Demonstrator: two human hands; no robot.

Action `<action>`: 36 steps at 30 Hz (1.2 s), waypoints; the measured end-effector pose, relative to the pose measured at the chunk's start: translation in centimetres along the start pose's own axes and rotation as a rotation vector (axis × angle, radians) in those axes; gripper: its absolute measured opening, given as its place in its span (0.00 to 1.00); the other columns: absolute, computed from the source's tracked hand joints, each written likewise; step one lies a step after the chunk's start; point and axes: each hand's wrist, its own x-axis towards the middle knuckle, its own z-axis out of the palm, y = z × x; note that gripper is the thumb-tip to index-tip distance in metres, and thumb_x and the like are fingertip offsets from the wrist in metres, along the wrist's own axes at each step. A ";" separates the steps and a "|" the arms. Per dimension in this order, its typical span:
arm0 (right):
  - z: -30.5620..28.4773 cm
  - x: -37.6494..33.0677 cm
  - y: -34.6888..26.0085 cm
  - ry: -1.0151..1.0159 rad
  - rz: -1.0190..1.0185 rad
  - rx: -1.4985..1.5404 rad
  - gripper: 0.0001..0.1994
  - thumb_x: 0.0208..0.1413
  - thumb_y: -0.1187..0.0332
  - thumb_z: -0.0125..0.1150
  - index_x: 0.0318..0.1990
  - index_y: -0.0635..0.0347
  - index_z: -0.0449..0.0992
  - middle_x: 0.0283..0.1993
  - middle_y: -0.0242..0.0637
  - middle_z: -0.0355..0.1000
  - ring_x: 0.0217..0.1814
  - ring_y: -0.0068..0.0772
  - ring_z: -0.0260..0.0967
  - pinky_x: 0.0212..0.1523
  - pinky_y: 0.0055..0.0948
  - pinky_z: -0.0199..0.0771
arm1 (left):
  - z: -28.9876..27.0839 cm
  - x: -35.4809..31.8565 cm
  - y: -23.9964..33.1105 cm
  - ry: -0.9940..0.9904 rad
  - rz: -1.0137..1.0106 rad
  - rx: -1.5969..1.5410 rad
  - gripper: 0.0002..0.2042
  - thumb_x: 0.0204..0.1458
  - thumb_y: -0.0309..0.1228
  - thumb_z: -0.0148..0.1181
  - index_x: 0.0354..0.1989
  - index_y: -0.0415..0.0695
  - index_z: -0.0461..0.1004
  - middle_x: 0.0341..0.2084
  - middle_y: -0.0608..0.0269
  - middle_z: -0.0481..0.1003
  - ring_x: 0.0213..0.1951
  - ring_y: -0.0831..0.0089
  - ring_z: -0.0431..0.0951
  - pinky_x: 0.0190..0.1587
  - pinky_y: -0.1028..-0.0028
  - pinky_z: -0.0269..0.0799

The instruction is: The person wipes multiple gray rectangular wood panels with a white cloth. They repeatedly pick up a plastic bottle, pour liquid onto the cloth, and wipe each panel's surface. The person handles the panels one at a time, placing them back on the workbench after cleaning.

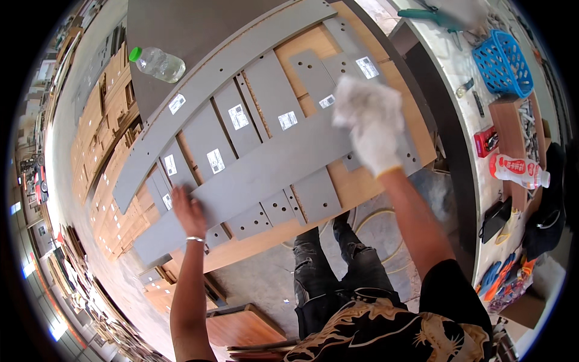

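the long gray board (271, 164) lies nearest, slantwise across the shorter panels (208, 137), and wiping looks under way on it; how much is already clean cannot be told (no sticker shows on it). the bare left hand (189, 212) rests on its left part, fingers stretched out, gripping nothing. the gloved right hand (376, 145) is closed around a white cloth (365, 102) over the right part, too blurred to tell each finger or whether the cloth touches. beyond, the shorter panels carry stickers, as does the far long strip (202, 90); whether these are finished is unclear.
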 end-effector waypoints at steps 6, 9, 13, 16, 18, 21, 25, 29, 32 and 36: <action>7.6 -3.6 -14.4 -0.239 -0.129 0.009 0.18 0.63 0.71 0.57 0.60 0.64 0.75 0.60 0.48 0.74 0.64 0.44 0.71 0.66 0.44 0.70 | 0.9 -1.7 -0.5 -0.022 -0.131 0.201 0.30 0.71 0.41 0.38 0.79 0.42 0.55 0.79 0.50 0.53 0.80 0.50 0.48 0.80 0.50 0.39; 7.2 -2.9 -15.7 -0.329 -0.175 0.123 0.19 0.63 0.70 0.58 0.60 0.65 0.75 0.59 0.45 0.76 0.61 0.41 0.73 0.67 0.45 0.69 | -0.1 -2.3 -1.9 -0.029 -0.158 0.210 0.30 0.70 0.41 0.39 0.79 0.42 0.55 0.80 0.51 0.52 0.81 0.51 0.48 0.80 0.50 0.38; 7.3 -1.3 -7.1 -0.266 0.171 0.071 0.18 0.65 0.67 0.58 0.59 0.65 0.75 0.53 0.39 0.79 0.57 0.39 0.76 0.67 0.46 0.70 | -0.4 -2.5 -1.2 -0.008 -0.170 0.198 0.30 0.70 0.41 0.39 0.79 0.42 0.55 0.80 0.51 0.53 0.80 0.51 0.48 0.80 0.50 0.37; 8.3 -1.6 -15.1 -0.324 0.106 0.481 0.17 0.65 0.67 0.57 0.58 0.65 0.75 0.52 0.40 0.77 0.59 0.39 0.74 0.69 0.46 0.67 | -1.1 -2.8 -0.9 -0.012 -0.191 0.206 0.30 0.70 0.41 0.39 0.79 0.42 0.55 0.79 0.51 0.53 0.80 0.51 0.48 0.80 0.50 0.37; 12.7 -3.7 -21.6 -0.380 -0.237 0.008 0.17 0.65 0.67 0.57 0.58 0.62 0.75 0.53 0.42 0.76 0.63 0.39 0.72 0.72 0.44 0.63 | 0.6 -1.4 0.5 -0.019 -0.152 0.162 0.30 0.70 0.40 0.39 0.79 0.42 0.55 0.79 0.51 0.53 0.80 0.51 0.49 0.80 0.49 0.37; 10.8 -2.6 -23.3 -0.518 -0.281 -0.005 0.19 0.66 0.65 0.55 0.63 0.57 0.74 0.62 0.42 0.73 0.70 0.36 0.65 0.75 0.38 0.57 | 0.0 -1.9 -0.8 -0.017 -0.152 0.160 0.30 0.70 0.40 0.39 0.78 0.42 0.55 0.79 0.51 0.54 0.80 0.51 0.49 0.80 0.49 0.37; 6.0 -0.3 -16.8 -0.572 -0.145 -0.020 0.23 0.68 0.63 0.53 0.69 0.53 0.69 0.65 0.42 0.72 0.70 0.36 0.66 0.71 0.37 0.62 | -0.9 -2.9 -1.0 0.002 -0.179 0.178 0.30 0.69 0.39 0.39 0.78 0.42 0.56 0.79 0.50 0.54 0.80 0.51 0.49 0.80 0.49 0.37; 5.7 -1.9 -16.7 -0.360 0.141 -0.085 0.24 0.71 0.62 0.54 0.70 0.60 0.67 0.62 0.46 0.74 0.61 0.41 0.73 0.62 0.45 0.72 | -0.8 -2.3 0.0 0.003 -0.172 0.167 0.30 0.69 0.40 0.39 0.78 0.42 0.56 0.79 0.50 0.55 0.80 0.51 0.49 0.80 0.49 0.37; 12.8 -4.8 -25.5 -0.506 -0.401 0.054 0.28 0.65 0.56 0.56 0.68 0.61 0.73 0.72 0.49 0.68 0.80 0.47 0.57 0.82 0.47 0.46 | 0.7 -0.9 0.6 0.003 -0.137 0.151 0.30 0.69 0.40 0.38 0.78 0.42 0.55 0.78 0.50 0.55 0.80 0.51 0.49 0.80 0.50 0.38; 12.8 -5.8 -25.6 -0.479 -0.529 0.069 0.24 0.65 0.60 0.57 0.67 0.52 0.75 0.75 0.46 0.65 0.81 0.43 0.55 0.83 0.47 0.45 | -0.1 -2.1 -0.4 -0.005 -0.153 0.148 0.30 0.69 0.41 0.38 0.78 0.42 0.56 0.78 0.51 0.56 0.80 0.51 0.50 0.80 0.50 0.38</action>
